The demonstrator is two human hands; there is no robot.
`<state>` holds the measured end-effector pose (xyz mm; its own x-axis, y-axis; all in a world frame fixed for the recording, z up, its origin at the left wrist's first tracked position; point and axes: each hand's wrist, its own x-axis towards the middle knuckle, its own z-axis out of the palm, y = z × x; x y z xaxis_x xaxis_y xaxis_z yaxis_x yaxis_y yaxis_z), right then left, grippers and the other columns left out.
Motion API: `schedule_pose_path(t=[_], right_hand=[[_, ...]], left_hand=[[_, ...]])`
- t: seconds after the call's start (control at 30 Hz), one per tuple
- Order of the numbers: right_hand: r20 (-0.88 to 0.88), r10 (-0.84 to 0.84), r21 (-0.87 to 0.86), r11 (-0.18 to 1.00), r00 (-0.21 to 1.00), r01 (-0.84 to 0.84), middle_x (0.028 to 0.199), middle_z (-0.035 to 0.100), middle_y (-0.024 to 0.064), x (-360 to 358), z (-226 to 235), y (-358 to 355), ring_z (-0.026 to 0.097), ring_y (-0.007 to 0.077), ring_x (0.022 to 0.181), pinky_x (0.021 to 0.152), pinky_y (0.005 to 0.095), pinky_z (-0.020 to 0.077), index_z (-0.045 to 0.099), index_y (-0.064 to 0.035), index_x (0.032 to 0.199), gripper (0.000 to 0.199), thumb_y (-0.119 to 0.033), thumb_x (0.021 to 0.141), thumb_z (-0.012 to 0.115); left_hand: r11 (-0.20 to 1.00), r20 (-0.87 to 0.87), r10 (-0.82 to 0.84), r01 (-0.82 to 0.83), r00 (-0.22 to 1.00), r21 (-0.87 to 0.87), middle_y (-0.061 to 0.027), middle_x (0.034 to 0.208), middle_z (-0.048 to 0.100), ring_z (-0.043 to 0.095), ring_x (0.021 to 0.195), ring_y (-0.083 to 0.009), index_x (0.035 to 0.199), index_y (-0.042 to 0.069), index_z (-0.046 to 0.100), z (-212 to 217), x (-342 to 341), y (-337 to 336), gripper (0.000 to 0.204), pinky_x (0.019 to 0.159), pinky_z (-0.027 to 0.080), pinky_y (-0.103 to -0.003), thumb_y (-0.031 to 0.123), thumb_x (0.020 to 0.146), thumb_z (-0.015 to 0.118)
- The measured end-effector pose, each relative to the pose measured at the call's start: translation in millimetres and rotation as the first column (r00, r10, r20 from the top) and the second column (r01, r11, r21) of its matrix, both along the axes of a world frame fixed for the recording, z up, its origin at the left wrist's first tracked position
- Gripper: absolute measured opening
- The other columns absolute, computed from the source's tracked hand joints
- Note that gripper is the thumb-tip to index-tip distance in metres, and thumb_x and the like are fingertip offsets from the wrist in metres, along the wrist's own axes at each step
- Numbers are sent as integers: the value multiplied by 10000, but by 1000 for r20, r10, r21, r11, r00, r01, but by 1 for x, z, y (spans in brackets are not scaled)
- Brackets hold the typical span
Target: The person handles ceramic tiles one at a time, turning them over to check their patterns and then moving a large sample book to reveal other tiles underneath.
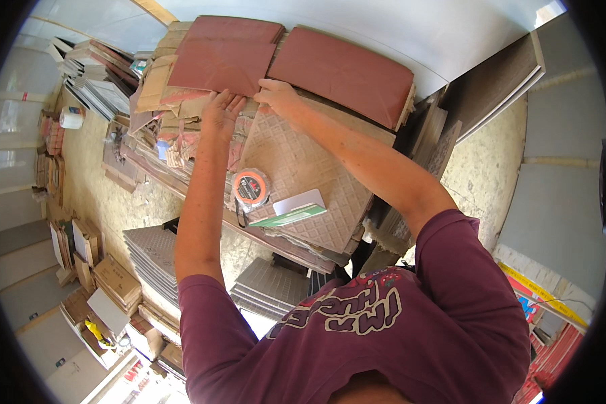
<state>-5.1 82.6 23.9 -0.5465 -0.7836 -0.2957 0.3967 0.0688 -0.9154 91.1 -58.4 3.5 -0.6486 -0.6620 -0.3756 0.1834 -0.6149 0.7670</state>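
A reddish-brown rectangular tile (225,64) lies at the far left of the stack, overlapping a similar tile behind it. My left hand (223,111) is at its near edge, fingers spread and tips touching the edge. Curled around the tile's near right corner are the fingers of my right hand (281,97); part of its grip is hidden. A second reddish-brown tile (343,74) rests just to the right. Nearer to me, a round orange-and-black tape measure (251,188) and a green-and-white box or booklet (291,210) sit on a brown diamond-patterned tile (310,168).
Torn cardboard packaging (156,81) lies along the stack's left side. Large dark panels (478,87) lean at the right. Grey tile stacks (151,252) and cardboard boxes (118,279) stand on the floor to the left, with a white bucket (72,118) farther back.
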Motion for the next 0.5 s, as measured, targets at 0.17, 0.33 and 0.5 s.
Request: schedule_pose_path(t=[0.17,0.33,0.5], right_hand=[[-185,50,-72,995,982,-64,801,549,92,0,2,-4,532,148,766,671,286,444,546,14,980,306,-138,714,537],[-416,-9,-20,1000,909,1,1116,546,210,5,1,-7,519,285,1064,896,329,400,508,23,1134,444,-135,718,521],[-797,112,139,990,594,1,1285,424,178,2,10,-1,374,308,1209,999,371,310,440,5,1227,488,-144,768,505]], left_hand=[[997,-1,-36,36,999,-68,-170,1049,492,511,992,-300,1081,16,396,9,-11,-8,276,898,451,-430,65,840,521],[991,82,-73,81,994,-102,-154,1024,512,513,982,-276,1081,24,414,8,-23,-26,277,857,465,-402,109,846,533],[990,53,-120,124,991,-63,-151,1024,520,520,966,-270,1069,23,427,4,-32,-34,278,830,473,-393,118,840,552]])
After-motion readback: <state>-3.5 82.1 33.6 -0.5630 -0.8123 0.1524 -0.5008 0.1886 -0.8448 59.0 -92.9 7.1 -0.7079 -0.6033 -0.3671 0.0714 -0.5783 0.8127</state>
